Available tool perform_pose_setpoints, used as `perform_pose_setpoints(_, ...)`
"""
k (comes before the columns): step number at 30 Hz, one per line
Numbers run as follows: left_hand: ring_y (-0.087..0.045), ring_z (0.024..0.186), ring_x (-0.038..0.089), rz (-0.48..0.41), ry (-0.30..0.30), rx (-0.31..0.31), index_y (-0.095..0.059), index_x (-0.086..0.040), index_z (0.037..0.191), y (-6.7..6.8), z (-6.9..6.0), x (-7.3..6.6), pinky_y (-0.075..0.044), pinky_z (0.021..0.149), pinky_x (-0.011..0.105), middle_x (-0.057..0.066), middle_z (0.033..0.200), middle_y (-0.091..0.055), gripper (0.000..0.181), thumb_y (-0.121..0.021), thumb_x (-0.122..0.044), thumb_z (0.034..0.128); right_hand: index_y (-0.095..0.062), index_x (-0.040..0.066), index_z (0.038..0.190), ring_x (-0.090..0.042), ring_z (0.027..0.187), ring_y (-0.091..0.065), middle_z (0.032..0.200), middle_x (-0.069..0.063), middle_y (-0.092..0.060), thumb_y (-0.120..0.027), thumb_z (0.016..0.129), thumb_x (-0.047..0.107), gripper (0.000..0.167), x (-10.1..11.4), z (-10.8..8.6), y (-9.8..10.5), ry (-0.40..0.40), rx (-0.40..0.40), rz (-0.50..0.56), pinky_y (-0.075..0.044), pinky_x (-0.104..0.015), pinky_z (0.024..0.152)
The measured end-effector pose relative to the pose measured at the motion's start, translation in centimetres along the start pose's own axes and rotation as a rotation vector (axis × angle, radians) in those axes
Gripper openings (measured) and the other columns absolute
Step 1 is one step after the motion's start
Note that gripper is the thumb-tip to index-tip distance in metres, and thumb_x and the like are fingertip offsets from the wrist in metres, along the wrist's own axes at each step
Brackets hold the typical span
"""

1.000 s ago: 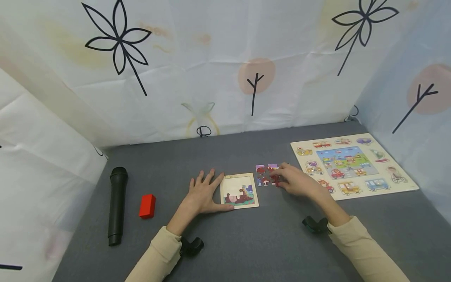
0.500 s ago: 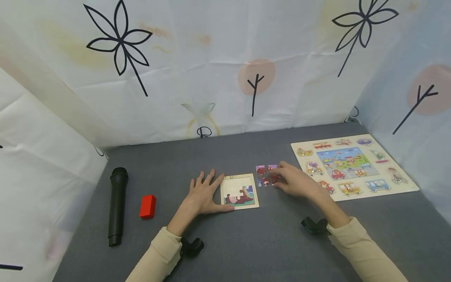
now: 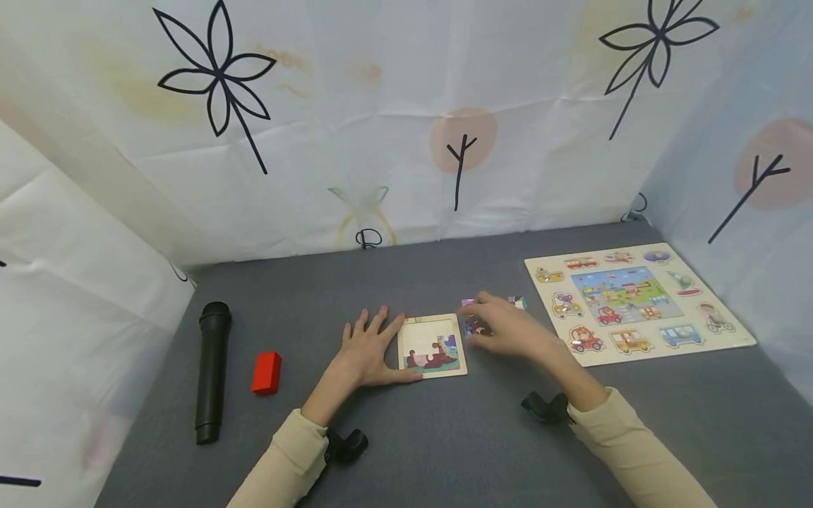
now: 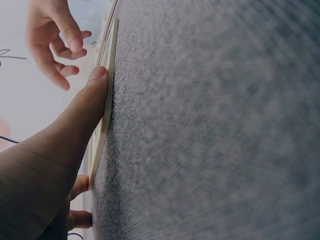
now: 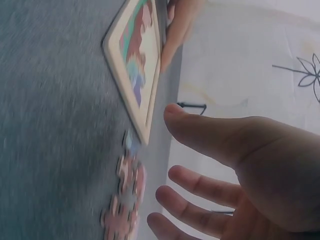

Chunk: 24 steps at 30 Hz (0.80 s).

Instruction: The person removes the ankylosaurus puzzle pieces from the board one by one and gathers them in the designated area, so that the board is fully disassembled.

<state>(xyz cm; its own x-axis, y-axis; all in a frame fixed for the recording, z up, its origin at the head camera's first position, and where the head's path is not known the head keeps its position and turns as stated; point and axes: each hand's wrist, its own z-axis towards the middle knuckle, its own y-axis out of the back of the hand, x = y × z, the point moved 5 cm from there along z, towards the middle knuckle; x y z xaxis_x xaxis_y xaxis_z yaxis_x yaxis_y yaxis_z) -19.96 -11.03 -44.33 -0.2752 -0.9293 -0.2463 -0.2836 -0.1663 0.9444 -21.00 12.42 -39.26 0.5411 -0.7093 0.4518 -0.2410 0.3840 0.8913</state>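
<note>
My left hand point(image 3: 365, 356) lies spread at the left of a small square wooden puzzle tray point(image 3: 462, 351). Its thumb point(image 4: 98, 75) rests along the tray's near edge, and fingertips touch the left side. Several joined pieces with a brown and green picture fill the tray's bottom and right; bare wood shows at upper left. Above loose jigsaw pieces point(image 5: 117, 220) right of the tray hovers my right hand point(image 3: 508, 331). Its fingers are loosely bent, thumb apart from them, and no piece shows between them in the right wrist view. The hand partly hides those pieces in the head view.
A large wooden vehicle puzzle board point(image 3: 559, 293) lies at the right. Toward the left are a red block point(image 3: 266, 372) and a black microphone point(image 3: 213, 374). Printed white cloth point(image 3: 356, 141) stands behind the grey table point(image 3: 406, 444).
My right hand has shifted left, from the right-hand loose pieces toward those nearest the tray, uncovering a piece behind it. The left hand and tray have stayed put.
</note>
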Motion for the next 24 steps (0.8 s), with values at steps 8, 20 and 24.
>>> perform_pose_setpoints(8, -0.018, 0.156, 0.051, 0.007, 0.003, 0.009, -0.027, -0.026, 0.164, 0.0, 0.0, 0.0, -0.021, 0.12, 0.073, 0.015, 0.171, -0.023, 0.11, -0.07, -0.078, 0.0764, -0.07, 0.005, 0.127, -0.011, 0.075, -0.047, 0.103, -0.011, -0.063, -0.079, 0.091, 0.02, 0.041, 1.7, 1.1, -1.5, 0.047, 0.038, -0.024, -0.041, -0.024, 0.065)
perform_pose_setpoints(20, -0.019, 0.156, 0.051, 0.016, 0.0, -0.003, -0.028, -0.027, 0.164, -0.1, 0.1, 0.1, -0.022, 0.12, 0.073, 0.015, 0.171, -0.023, 0.111, -0.07, -0.079, 0.0759, -0.071, 0.006, 0.127, -0.009, 0.073, -0.05, 0.113, -0.011, -0.063, -0.079, 0.091, 0.023, 0.041, 2.2, 1.4, -3.4, 0.033, 0.085, -0.016, -0.043, -0.02, 0.059)
perform_pose_setpoints(24, -0.019, 0.156, 0.051, 0.015, -0.001, -0.003, -0.028, -0.026, 0.163, -0.2, 0.1, 0.1, -0.022, 0.12, 0.073, 0.015, 0.171, -0.023, 0.111, -0.071, -0.079, 0.0756, -0.072, 0.006, 0.126, -0.012, 0.078, -0.052, 0.114, -0.01, -0.062, -0.08, 0.09, 0.023, 0.041, 2.2, 1.4, -3.5, 0.003, 0.098, -0.019, -0.043, -0.021, 0.059)
